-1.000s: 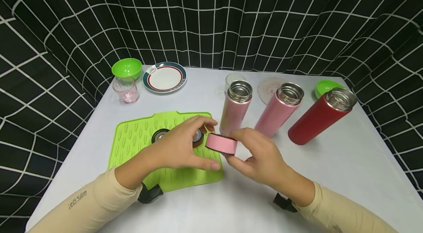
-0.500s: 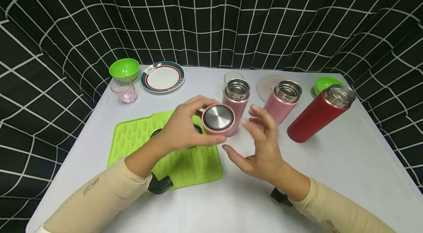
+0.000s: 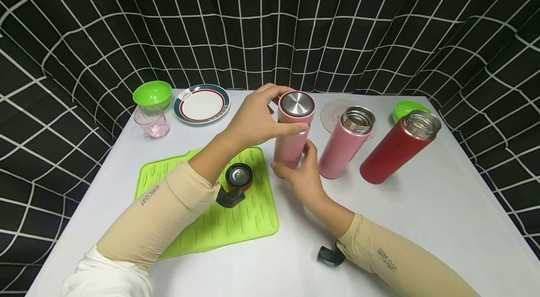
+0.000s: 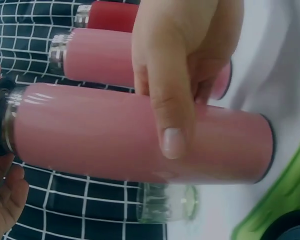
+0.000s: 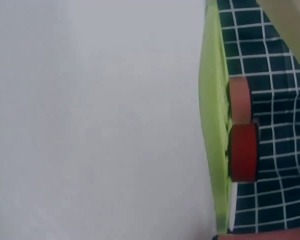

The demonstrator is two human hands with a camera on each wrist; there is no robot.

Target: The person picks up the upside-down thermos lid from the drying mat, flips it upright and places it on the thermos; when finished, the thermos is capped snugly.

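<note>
In the head view my left hand [image 3: 259, 119] holds a pink bottle lid [image 3: 297, 104] with a brushed-metal top, fingers and thumb around its sides. The lid sits on the mouth of the leftmost pink bottle [image 3: 291, 149]; whether it is threaded on I cannot tell. My right hand [image 3: 304, 180] grips the lower body of that bottle, which stands on the table. From the left wrist, the right hand's thumb lies along the bottle [image 4: 90, 135], and left fingertips show around the lid at the left edge. Much of the lid's underside is hidden.
Right of the hands stand an uncapped pink bottle [image 3: 343, 149] and an uncapped red bottle [image 3: 394, 154]. A red lid [image 5: 243, 152] and a pink lid [image 5: 240, 100] lie on the green mat [image 3: 257, 222]. Behind are a plate [image 3: 201, 105], a pink glass [image 3: 153, 123] and green bowls [image 3: 153, 93].
The pink lid passed from my right hand to my left, turned metal side up, and moved onto the bottle's mouth. My right hand moved to the bottle and took hold of its lower body.
</note>
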